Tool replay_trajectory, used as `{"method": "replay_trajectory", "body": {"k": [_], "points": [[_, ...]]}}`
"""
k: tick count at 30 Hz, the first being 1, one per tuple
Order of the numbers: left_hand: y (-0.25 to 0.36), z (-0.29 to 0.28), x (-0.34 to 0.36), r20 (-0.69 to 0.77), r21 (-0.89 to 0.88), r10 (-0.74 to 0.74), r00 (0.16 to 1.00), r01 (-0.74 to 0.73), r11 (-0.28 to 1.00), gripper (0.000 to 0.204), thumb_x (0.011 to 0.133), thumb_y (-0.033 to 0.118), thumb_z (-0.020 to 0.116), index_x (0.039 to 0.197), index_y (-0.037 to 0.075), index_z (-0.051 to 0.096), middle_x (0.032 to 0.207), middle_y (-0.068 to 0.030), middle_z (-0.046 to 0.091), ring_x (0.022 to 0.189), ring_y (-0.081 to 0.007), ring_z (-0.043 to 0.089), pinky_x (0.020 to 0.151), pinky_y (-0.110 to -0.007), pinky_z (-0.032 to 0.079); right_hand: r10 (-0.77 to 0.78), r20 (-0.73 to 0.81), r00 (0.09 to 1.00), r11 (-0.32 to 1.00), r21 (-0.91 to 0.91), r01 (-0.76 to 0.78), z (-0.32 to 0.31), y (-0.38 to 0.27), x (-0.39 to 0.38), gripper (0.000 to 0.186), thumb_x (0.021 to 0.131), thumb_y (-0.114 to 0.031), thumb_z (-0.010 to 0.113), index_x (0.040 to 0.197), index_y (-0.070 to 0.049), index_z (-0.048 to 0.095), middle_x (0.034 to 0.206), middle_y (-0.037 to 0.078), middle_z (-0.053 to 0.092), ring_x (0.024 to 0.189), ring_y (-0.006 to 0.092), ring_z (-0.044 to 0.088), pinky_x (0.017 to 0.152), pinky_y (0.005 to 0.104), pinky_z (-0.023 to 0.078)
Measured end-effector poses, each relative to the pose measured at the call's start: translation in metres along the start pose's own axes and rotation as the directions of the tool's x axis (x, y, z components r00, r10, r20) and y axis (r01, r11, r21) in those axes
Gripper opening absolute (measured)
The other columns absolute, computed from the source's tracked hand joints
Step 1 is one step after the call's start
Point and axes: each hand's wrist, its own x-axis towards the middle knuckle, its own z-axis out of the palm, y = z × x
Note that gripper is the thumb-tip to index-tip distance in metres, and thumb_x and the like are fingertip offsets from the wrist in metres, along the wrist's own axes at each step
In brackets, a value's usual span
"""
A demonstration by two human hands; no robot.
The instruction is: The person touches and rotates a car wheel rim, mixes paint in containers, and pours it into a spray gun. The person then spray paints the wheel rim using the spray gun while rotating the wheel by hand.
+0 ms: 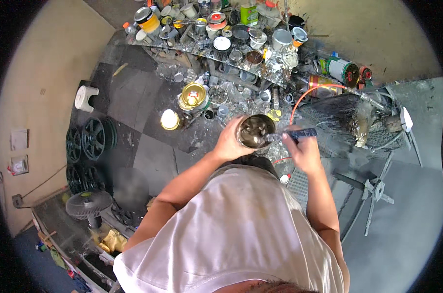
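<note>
Left hand (228,142) curls round can (256,117); right hand (302,149) clenches dark-handled tool (304,132).

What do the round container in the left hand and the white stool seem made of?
Round container: probably metal, somewhat glossy; its thin rim catches light. White stool: likely plastic, smooth; seat and legs look moulded as one.

can (259,119) in left fingers (230,138)
</note>
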Motion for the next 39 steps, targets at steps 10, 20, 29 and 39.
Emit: {"method": "replay_trajectory", "body": {"k": [10, 20, 29, 39], "points": [[0.020, 0.004, -0.014, 0.057, -0.086, 0.023, 0.998, -0.018, 0.996, 0.095, 0.058, 0.030, 0.097, 0.138, 0.003, 0.053, 0.135, -0.0159, 0.060, 0.127, -0.0344, 0.057, 0.110, -0.045, 0.044, -0.096, -0.202, 0.975, 0.987, 0.107, 0.119, -0.004, 0.011, -0.020, 0.018, 0.097, -0.016, 0.068, 0.104, 0.001, 0.069, 0.083, 0.015, 0.067, 0.072, 0.0251, 0.062, 0.071, 0.0365, 0.052], [0.011, 0.006, -0.022, 0.057, -0.038, -0.039, 0.998, 0.041, 0.998, 0.096, 0.055, 0.031, 0.099, 0.136, 0.004, 0.056, 0.133, -0.0156, 0.062, 0.126, -0.0331, 0.058, 0.111, -0.044, 0.044, -0.034, -0.106, 0.994, 0.986, 0.162, 0.051, -0.004, 0.018, -0.011, 0.020, 0.097, -0.018, 0.067, 0.107, -0.001, 0.069, 0.088, 0.018, 0.070, 0.082, 0.0284, 0.068, 0.075, 0.0364, 0.052], [0.004, 0.009, -0.027, 0.099, -0.105, -0.069, 0.993, 0.080, 0.991, 0.099, 0.054, 0.028, 0.099, 0.138, 0.003, 0.053, 0.136, -0.0152, 0.060, 0.128, -0.0315, 0.057, 0.113, -0.043, 0.042, 0.093, -0.015, 0.996, 0.879, 0.472, -0.075, 0.021, 0.056, -0.001, 0.026, 0.096, -0.016, 0.072, 0.113, 0.003, 0.066, 0.093, 0.006, 0.071, 0.085, 0.0134, 0.063, 0.078, 0.0307, 0.052], [-0.049, 0.076, 0.029, 0.000, -0.244, -0.212, 0.977, 0.205, 0.948, 0.102, 0.059, 0.020, 0.098, 0.143, 0.001, 0.044, 0.139, -0.0154, 0.057, 0.129, -0.0254, 0.056, 0.112, -0.041, 0.044, 0.308, -0.001, 0.951, 0.921, 0.252, -0.298, 0.045, 0.163, -0.023, 0.061, 0.090, -0.024, 0.078, 0.140, 0.000, 0.054, 0.103, 0.013, 0.073, 0.079, 0.0208, 0.069, 0.073, 0.0351, 0.056]]}}
